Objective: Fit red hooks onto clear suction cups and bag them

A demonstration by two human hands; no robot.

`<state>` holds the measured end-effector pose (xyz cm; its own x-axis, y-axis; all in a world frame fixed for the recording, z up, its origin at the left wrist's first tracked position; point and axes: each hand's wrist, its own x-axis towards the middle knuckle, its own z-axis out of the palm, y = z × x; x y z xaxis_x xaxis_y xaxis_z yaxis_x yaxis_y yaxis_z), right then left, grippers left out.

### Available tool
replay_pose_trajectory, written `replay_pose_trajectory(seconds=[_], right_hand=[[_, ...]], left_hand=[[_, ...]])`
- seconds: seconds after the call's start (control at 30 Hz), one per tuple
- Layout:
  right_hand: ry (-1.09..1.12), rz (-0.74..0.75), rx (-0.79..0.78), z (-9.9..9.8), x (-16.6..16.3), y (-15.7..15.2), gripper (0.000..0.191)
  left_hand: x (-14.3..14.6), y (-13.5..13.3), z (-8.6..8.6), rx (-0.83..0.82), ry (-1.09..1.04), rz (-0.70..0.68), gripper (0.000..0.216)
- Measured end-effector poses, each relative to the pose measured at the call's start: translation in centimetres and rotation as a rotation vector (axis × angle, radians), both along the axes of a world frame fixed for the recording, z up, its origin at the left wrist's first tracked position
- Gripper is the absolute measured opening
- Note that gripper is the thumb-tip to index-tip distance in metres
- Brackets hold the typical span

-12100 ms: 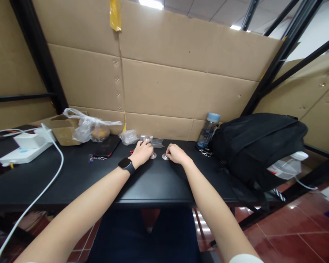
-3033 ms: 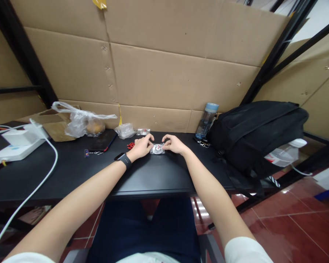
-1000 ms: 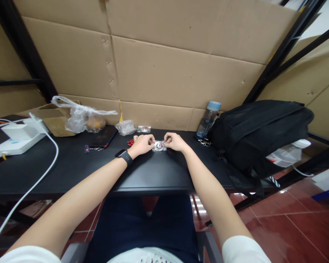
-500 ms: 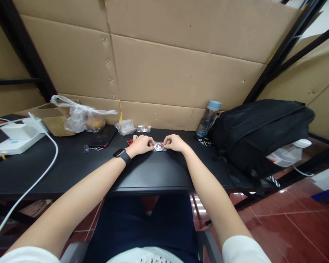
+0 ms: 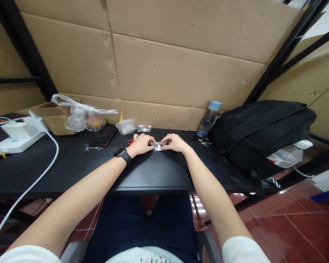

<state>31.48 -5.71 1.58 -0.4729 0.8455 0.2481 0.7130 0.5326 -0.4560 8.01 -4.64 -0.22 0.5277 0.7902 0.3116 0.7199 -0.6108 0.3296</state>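
Observation:
A small clear plastic packet with something silvery and a touch of red lies on the black table between my hands. My left hand, with a dark watch on its wrist, pinches the packet's left end. From the other side my right hand pinches it with thumb and fingers, and these cover part of it. Some red thing shows just behind my left hand; its kind cannot be made out. Farther back lies a second, similar shiny packet.
A clear bag with white contents, a dark phone-like slab with a charm and a plastic bag of round fruit are at the left. A white power strip sits far left. A water bottle and black backpack stand right.
My right hand has shifted slightly left, closer to my left hand, and now covers more of the packet. The left hand stays nearly in place.

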Motion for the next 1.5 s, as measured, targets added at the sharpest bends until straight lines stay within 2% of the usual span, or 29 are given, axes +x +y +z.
replay_pose_trajectory(seconds=[0.1,0.2,0.37,0.47,0.57,0.73,0.97,1.07,1.2,1.33,1.4,1.5], right_hand=[[-0.031,0.038,0.009,-0.2,-0.5,-0.1,0.027],[-0.092,-0.028,0.049,-0.6,-0.9,0.0,0.026],[-0.276,-0.178,0.13,-1.1,-1.5,0.1,0.033],[-0.374,-0.241,0.15,-1.2,-2.1,0.5,0.038],[-0.452,-0.303,0.144,-1.4,-3.0,1.5,0.043],[-0.488,-0.317,0.123,-1.5,-4.1,3.8,0.046],[-0.437,-0.333,-0.004,-0.5,-4.8,6.5,0.047],[-0.371,-0.341,-0.04,0.9,-3.9,6.3,0.044],[-0.392,-0.408,0.006,2.3,-0.6,4.8,0.034],[-0.341,-0.375,-0.062,2.1,4.0,3.1,0.064],[-0.25,-0.298,-0.098,1.7,5.7,2.5,0.068],[-0.214,-0.259,-0.156,1.1,6.8,2.1,0.06]], left_hand=[[0.0,0.0,0.1,0.043,-0.01,0.033,0.018],[-0.7,0.4,0.6,0.113,-0.045,0.098,0.022],[-4.8,3.0,1.9,0.186,-0.164,0.283,0.023],[-7.3,4.8,1.8,0.13,-0.198,0.2,0.024],[-8.4,5.6,1.2,0.061,-0.166,0.107,0.024],[-7.3,5.2,0.6,-0.042,-0.044,0.017,0.026],[-5.2,4.2,-0.1,0.129,0.079,0.063,0.022],[-4.7,3.8,-0.1,0.129,0.091,0.082,0.021],[-4.4,3.4,0.4,0.07,0.069,0.075,0.02],[-4.1,3.3,0.4,0.052,0.061,0.07,0.011],[-3.9,3.3,0.2,0.045,0.064,0.071,0.01],[-3.7,3.1,0.0,0.064,0.052,0.067,0.01]])
